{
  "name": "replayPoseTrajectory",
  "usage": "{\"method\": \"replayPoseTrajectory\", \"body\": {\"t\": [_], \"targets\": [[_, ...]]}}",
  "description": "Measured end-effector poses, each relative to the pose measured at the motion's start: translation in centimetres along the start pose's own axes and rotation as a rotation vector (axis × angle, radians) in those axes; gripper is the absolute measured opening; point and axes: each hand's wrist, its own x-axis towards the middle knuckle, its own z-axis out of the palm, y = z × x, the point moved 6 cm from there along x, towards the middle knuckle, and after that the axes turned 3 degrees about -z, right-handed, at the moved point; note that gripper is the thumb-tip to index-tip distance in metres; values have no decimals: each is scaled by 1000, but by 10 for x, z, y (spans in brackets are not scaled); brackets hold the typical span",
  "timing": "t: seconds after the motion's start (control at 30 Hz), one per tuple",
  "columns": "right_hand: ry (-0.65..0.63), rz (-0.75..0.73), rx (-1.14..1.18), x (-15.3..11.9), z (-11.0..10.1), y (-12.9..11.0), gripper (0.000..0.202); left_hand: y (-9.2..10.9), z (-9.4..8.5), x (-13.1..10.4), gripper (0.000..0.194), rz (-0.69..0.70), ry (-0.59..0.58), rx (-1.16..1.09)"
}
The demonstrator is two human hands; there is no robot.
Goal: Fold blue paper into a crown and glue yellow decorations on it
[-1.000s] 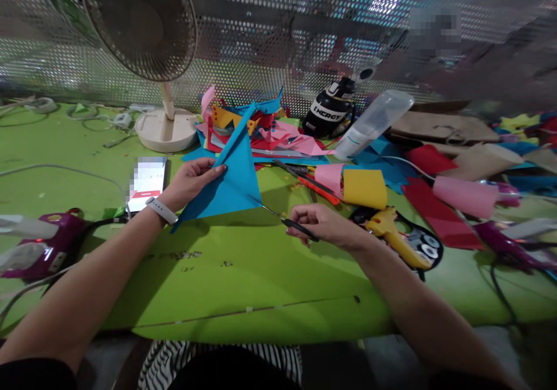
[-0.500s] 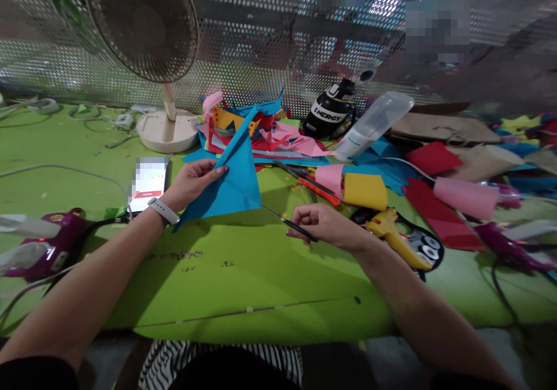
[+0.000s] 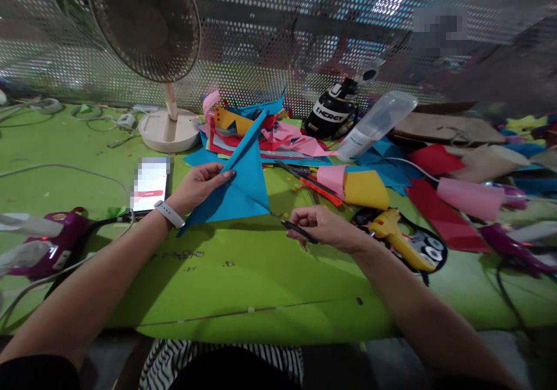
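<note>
A folded sheet of blue paper [image 3: 246, 195] is pinched between the thumb and fingers of my left hand [image 3: 204, 184], above the green table. One strip of it slants up and to the right. My right hand [image 3: 319, 224] is closed on black-handled scissors [image 3: 300, 231], to the right of the sheet. The scissors' blades point left and meet the sheet at its lower right corner. A thin line runs across the blue paper from that corner towards my left fingers.
A fan [image 3: 169, 129], a phone [image 3: 150, 184], a black bottle [image 3: 331, 111] and coloured paper pieces [image 3: 300, 140] stand or lie behind. Orange scissors [image 3: 322, 191], a yellow paper roll [image 3: 365, 189] and a yellow glue gun [image 3: 402, 242] are at the right, a purple device [image 3: 61, 239] at the left.
My left hand and the blue paper have moved slightly right, so the paper's corner is closer to my right hand. Less of the scissors' blades shows. The view has shifted slightly.
</note>
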Motion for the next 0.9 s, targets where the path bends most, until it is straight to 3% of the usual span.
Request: {"method": "replayPoseTrajectory", "body": {"t": [0.37, 0.7, 0.9], "targets": [[12, -25, 31, 1, -1, 2, 51, -1, -1, 1, 34, 3, 14, 12], [3, -33, 25, 1, 5, 0, 50, -7, 11, -2, 37, -19, -17, 6], [42, -57, 56, 3, 2, 0, 51, -9, 6, -1, 37, -51, 22, -22]]}}
